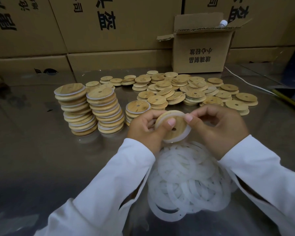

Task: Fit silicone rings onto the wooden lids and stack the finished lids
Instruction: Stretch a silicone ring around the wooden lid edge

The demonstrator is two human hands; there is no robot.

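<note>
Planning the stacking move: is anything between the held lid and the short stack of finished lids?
Nothing visible does. The lid, held by left hand and right hand, is just in front of the short stack; only the left hand's fingers lie between.

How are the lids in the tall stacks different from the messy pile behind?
The stacked lids stand in neat tall columns; the loose lids lie in a low, spread-out jumble. The stacked lids wear white rings; the loose lids show bare wood. Both are round, wooden, with a small hole.
</note>
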